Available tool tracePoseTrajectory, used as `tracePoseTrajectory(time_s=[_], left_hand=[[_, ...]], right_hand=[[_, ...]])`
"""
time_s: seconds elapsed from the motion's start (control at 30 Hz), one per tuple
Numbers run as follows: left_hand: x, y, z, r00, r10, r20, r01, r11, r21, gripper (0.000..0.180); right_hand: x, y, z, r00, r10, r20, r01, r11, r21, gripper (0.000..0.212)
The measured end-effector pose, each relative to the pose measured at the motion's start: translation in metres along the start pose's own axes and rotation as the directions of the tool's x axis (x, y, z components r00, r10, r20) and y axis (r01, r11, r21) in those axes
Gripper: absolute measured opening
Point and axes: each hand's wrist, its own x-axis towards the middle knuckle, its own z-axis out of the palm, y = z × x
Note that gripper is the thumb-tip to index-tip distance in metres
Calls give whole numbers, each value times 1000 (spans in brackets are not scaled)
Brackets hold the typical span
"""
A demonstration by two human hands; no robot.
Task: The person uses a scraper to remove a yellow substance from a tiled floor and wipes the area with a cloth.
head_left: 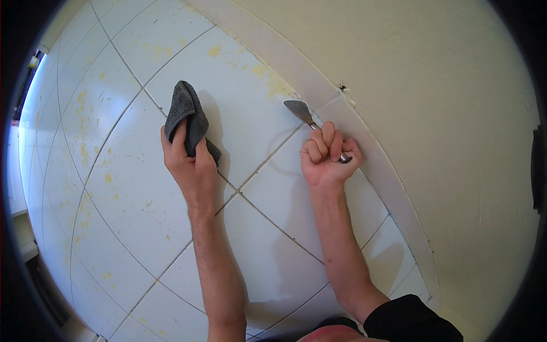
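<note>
My left hand [192,171] grips a dark grey cloth [187,108], bunched and folded between thumb and fingers, just above the white tiled floor [273,211]. A scraper [298,109] with a flared flat metal blade and slim metal handle is in my right hand [329,164]. Those fingers wrap round the handle with the palm side up, and its rounded end shows near the thumb. The blade points up and left, close to the skirting; whether it touches the floor I cannot tell. Yellowish residue [278,86] marks the tiles beyond the blade.
Pale skirting [393,171] curves along the right side below a cream wall [456,114]. A small dark chipped spot [342,87] shows where wall and skirting meet. More yellow specks [108,178] are scattered over the tiles at the left. Dark grout lines cross the floor.
</note>
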Motion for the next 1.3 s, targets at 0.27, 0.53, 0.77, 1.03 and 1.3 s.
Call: tracePoseTrajectory(time_s=[0.27, 0.53, 0.77, 1.03, 1.3], left_hand=[[1, 0, 3, 995, 80, -53, -82, 996, -30, 34], [1, 0, 2, 997, 62, -55, -63, 998, -20, 35], [2, 0, -5, 1000, 5, -4, -5, 1000, -29, 35], [0, 2, 4, 997, 58, -49, -60, 998, -33, 33], [-1, 0, 1, 1000, 21, 2, -21, 999, 38, 35]], right_hand=[[-9, -2, 0, 998, -60, -1, 58, 975, -215, 31], [-5, -1, 2, 998, -18, 52, 31, 967, -254, 32], [-6, 7, -1, 999, -30, 17, 34, 911, -412, 30], [-10, -2, -1, 997, -49, 52, 65, 921, -384, 30], [9, -3, 5, 996, 81, 26, -66, 928, -366, 27]])
